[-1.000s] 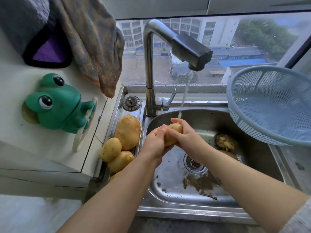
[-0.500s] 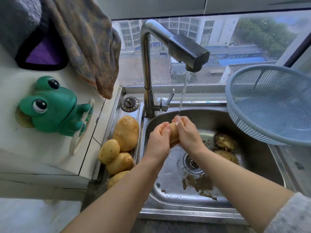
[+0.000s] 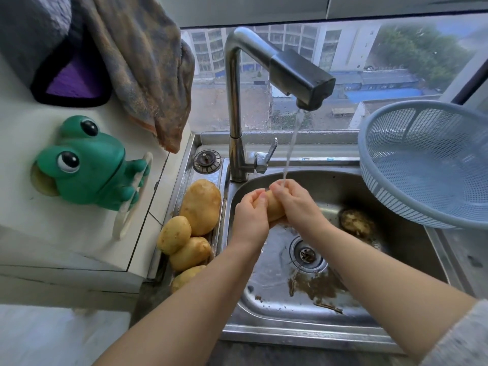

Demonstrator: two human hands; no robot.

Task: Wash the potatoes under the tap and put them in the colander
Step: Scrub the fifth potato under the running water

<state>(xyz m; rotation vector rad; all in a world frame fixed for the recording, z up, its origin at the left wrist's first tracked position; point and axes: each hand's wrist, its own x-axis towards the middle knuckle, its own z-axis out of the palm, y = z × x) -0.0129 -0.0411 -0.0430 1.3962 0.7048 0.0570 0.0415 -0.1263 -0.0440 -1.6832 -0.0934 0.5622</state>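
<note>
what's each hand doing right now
Left hand: holding the potato under the tap.
Right hand: holding the same potato.

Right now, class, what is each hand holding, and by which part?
The left hand and right hand grip one potato, each curled round its own side.

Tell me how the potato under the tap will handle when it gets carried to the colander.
Probably slippery: the potato is wet under the running water. Likely stiff and solid: it shows no give between the left hand and right hand. Rounded, so it may roll inside the tilted colander.
</note>
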